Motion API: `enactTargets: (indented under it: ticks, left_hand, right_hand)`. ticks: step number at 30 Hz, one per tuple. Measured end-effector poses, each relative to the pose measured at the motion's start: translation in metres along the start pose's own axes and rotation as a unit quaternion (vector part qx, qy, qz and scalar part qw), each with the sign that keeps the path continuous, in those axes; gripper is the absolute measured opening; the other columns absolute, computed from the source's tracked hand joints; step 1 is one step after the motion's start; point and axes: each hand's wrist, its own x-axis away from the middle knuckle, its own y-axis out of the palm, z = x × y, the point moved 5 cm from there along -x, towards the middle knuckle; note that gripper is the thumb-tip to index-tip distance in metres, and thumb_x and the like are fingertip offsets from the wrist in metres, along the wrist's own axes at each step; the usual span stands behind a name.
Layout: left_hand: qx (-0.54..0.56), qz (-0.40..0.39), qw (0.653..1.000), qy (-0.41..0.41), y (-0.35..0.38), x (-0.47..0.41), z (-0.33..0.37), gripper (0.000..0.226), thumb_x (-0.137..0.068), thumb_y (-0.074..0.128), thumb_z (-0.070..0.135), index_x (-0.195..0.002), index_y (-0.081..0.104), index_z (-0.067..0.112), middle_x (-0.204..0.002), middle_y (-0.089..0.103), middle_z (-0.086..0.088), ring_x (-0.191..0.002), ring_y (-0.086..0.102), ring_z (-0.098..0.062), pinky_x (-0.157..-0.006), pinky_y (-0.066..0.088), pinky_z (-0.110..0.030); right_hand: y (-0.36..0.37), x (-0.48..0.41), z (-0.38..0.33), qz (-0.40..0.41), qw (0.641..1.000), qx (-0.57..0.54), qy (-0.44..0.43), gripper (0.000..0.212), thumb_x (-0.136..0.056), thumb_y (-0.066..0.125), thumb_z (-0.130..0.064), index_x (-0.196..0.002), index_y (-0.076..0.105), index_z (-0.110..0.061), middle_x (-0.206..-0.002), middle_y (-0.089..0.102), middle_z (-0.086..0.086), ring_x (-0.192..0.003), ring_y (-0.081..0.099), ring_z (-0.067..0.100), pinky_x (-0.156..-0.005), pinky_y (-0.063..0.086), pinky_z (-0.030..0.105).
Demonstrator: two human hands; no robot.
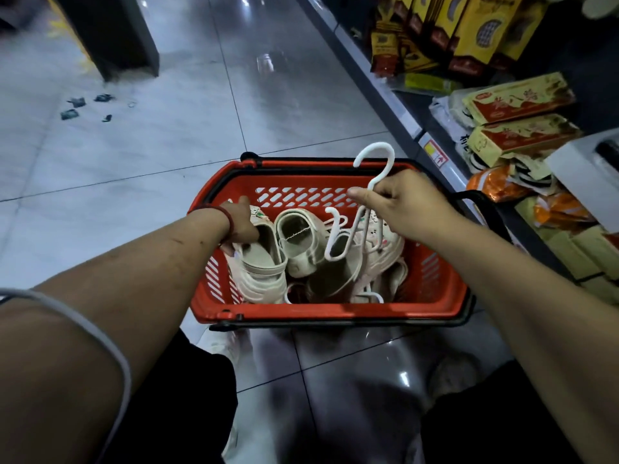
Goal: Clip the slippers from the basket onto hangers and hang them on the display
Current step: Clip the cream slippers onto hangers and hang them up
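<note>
2 hands point(242, 226) point(400, 200), left gripping slipper point(259, 262), right pinching hanger point(375, 169)

We note a shelf point(407, 118) stocked with yellow boxes point(519, 98). Left of the shelf lies glossy grey tiled floor point(160, 139) bearing dark scraps point(77, 102); further left stands a dark column point(110, 31).

Store shelf point(376, 80), grey-edged, yellow price tag point(435, 154) on its rail. On it: upright yellow packs point(469, 28), flat yellow-and-red boxes point(517, 98), orange packets point(492, 185), a white box point(582, 169). Beside the shelf, glossy grey floor tiles point(167, 145); well apart from it, dark scraps point(77, 108) near a dark fixture base point(110, 35).
</note>
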Motion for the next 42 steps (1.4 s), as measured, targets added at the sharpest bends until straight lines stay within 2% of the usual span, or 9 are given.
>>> enactTargets:
  ticks: [4,7,13,15,17,25,31,37,42]
  left_hand:
    - [0.049,-0.015,0.999,-0.006,-0.003,0.006,-0.004,0.088,-0.078,0.075,0.013,-0.148,0.023,0.025,-0.128,0.044,-0.024,-0.073,0.073,-0.038,-0.054,0.061,-0.043]
    - [0.054,-0.026,0.998,-0.024,-0.003,0.012,-0.004,0.091,-0.077,0.079,0.015,-0.147,0.021,0.022,-0.118,0.05,-0.024,-0.074,0.073,-0.039,-0.055,0.061,-0.047]
    - [0.071,-0.06,0.994,-0.058,0.008,0.028,-0.006,0.104,-0.089,0.059,-0.001,-0.152,-0.023,0.009,-0.092,0.062,-0.024,-0.044,0.06,-0.023,-0.04,0.054,-0.033]
    - [0.024,-0.008,0.999,-0.029,0.001,0.029,-0.006,0.09,-0.088,0.06,0.0,-0.153,-0.003,0.002,-0.11,0.059,-0.028,-0.057,0.063,-0.026,-0.04,0.049,-0.031]
    - [-0.054,0.083,0.994,0.035,-0.011,0.033,-0.001,0.079,-0.088,0.063,0.009,-0.149,0.014,0.002,-0.106,0.061,-0.021,-0.077,0.06,-0.03,-0.056,0.047,-0.034]
    - [-0.103,0.258,0.946,0.167,-0.032,0.061,0.009,0.07,-0.091,0.051,0.009,-0.153,0.019,0.012,-0.099,0.066,-0.022,-0.081,0.06,-0.043,-0.065,0.045,-0.039]
    - [-0.123,0.286,0.917,0.249,-0.032,0.078,0.018,0.067,-0.092,0.053,0.017,-0.151,0.021,0.022,-0.115,0.064,-0.013,-0.087,0.063,-0.041,-0.069,0.053,-0.047]
    - [-0.222,0.274,0.889,0.293,-0.028,0.088,0.022,0.078,-0.093,0.05,0.025,-0.157,0.005,0.029,-0.14,0.055,-0.004,-0.087,0.066,-0.039,-0.063,0.055,-0.046]
    - [-0.21,0.303,0.868,0.333,-0.03,0.101,0.032,0.084,-0.092,0.056,0.028,-0.159,0.007,0.019,-0.132,0.063,-0.01,-0.076,0.065,-0.041,-0.055,0.049,-0.041]
  right_hand:
    - [0.014,-0.008,-0.008,-0.045,0.997,0.042,-0.04,0.065,-0.091,0.058,-0.061,-0.057,0.052,-0.007,-0.047,0.045,0.007,-0.045,0.041,0.028,-0.048,0.034,0.04]
    - [0.018,-0.009,-0.012,-0.035,0.996,0.081,-0.016,0.065,-0.092,0.057,-0.06,-0.051,0.048,-0.012,-0.045,0.045,0.001,-0.045,0.044,0.023,-0.05,0.034,0.035]
    - [0.027,-0.02,-0.014,-0.01,0.997,0.065,0.042,0.065,-0.094,0.057,-0.057,-0.048,0.041,-0.013,-0.046,0.042,0.0,-0.046,0.043,0.02,-0.051,0.03,0.028]
    - [0.037,-0.024,-0.012,-0.025,0.998,0.032,0.054,0.067,-0.092,0.06,-0.057,-0.046,0.038,-0.014,-0.044,0.037,-0.002,-0.045,0.038,0.019,-0.053,0.032,0.029]
    - [0.047,-0.028,-0.014,-0.04,0.998,-0.014,0.05,0.068,-0.091,0.064,-0.055,-0.045,0.032,-0.015,-0.043,0.03,-0.003,-0.045,0.031,0.017,-0.054,0.029,0.031]
    - [0.082,-0.033,-0.036,-0.143,0.986,-0.068,0.054,0.071,-0.088,0.07,-0.051,-0.043,0.025,-0.017,-0.041,0.022,-0.007,-0.043,0.022,0.016,-0.052,0.02,0.031]
    - [0.083,-0.04,-0.041,-0.095,0.981,-0.119,0.118,0.067,-0.088,0.069,-0.052,-0.044,0.033,-0.017,-0.039,0.028,-0.007,-0.044,0.03,0.017,-0.056,0.025,0.031]
    - [0.052,-0.049,-0.039,0.054,0.984,-0.04,0.164,0.064,-0.093,0.057,-0.057,-0.051,0.041,-0.012,-0.049,0.044,-0.002,-0.051,0.044,0.023,-0.05,0.029,0.031]
    - [0.043,-0.052,-0.028,0.151,0.959,-0.148,0.187,0.052,-0.096,0.057,-0.048,-0.064,0.06,-0.007,-0.057,0.058,0.002,-0.061,0.058,0.027,-0.058,0.04,0.032]
